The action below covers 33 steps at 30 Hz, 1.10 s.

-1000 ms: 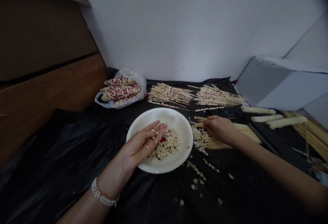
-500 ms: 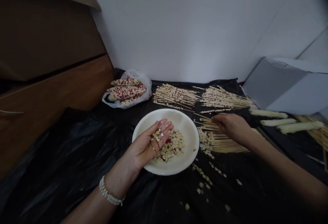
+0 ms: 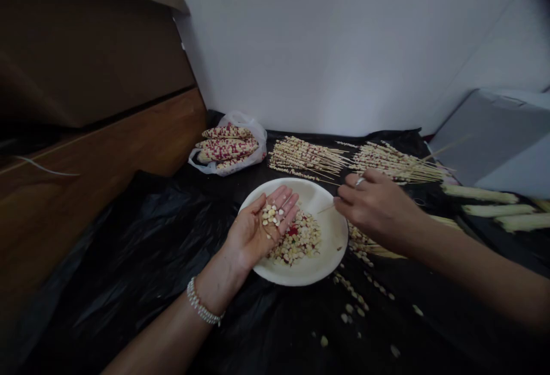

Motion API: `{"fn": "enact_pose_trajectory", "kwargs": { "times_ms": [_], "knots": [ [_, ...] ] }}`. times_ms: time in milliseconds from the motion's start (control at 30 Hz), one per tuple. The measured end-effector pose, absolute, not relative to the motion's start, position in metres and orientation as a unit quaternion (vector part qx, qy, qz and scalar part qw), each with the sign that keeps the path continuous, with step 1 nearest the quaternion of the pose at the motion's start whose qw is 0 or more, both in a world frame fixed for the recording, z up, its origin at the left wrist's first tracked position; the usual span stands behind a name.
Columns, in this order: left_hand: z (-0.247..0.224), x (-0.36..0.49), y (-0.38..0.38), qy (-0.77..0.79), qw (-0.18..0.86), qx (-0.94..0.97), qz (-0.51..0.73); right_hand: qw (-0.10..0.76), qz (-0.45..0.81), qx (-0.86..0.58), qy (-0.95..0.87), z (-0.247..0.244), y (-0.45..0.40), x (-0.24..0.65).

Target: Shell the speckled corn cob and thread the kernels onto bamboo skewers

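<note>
Palm up over the white bowl (image 3: 335, 249), my left hand (image 3: 258, 232) cups a small heap of pale corn kernels (image 3: 272, 214). More kernels (image 3: 303, 237), cream and dark red, lie in the bowl below it. My right hand (image 3: 369, 200) is closed in a pinch on a thin stick (image 3: 326, 210) at the bowl's right rim, its tip pointing toward my left hand. Partly hidden under my right hand and forearm is a bundle of bare sticks (image 3: 387, 251), with loose kernels beside it.
Behind the bowl lie two piles of kernel-threaded sticks (image 3: 301, 154) (image 3: 382, 160). Speckled corn cobs (image 3: 227, 149) sit in a plastic bag at back left. Stripped cobs (image 3: 481, 193) and a pale box (image 3: 494, 140) are at right. Black sheeting (image 3: 129, 260) covers the surface.
My right hand has left the bare stick bundle with a stick and moved left to the bowl's rim. My left palm has opened flatter under its kernels. The view has shifted slightly.
</note>
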State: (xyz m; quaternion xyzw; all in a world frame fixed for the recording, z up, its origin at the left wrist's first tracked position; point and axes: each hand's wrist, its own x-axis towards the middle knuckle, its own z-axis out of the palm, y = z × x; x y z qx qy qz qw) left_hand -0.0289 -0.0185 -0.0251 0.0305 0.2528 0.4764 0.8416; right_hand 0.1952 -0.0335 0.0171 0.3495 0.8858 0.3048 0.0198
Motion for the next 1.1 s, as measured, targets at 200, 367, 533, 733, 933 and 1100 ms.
{"fn": "enact_pose_trajectory", "kwargs": {
  "times_ms": [200,367,533,733,933,1100],
  "knots": [
    [-0.024,-0.032,-0.018,0.242,0.844,0.042,0.476,0.05,0.283,0.336,0.897,-0.001,-0.034,0.173],
    [-0.028,-0.036,-0.017,0.249,0.856,0.046,0.451,-0.06,0.221,0.544,0.808,0.013,-0.045,0.186],
    [-0.025,-0.034,-0.02,0.228,0.875,0.063,0.423,-0.254,-0.078,0.479,0.837,0.001,-0.044,0.15],
    [-0.024,-0.037,-0.021,0.202,0.892,0.075,0.397,-0.232,-0.158,0.447,0.849,-0.018,-0.036,0.111],
    [-0.027,-0.033,-0.024,0.198,0.896,0.083,0.388,-0.19,-0.089,0.496,0.843,-0.022,-0.038,0.107],
    [-0.026,-0.026,-0.026,0.214,0.892,0.064,0.394,-0.186,-0.075,0.516,0.833,-0.017,-0.031,0.118]
  ]
}}
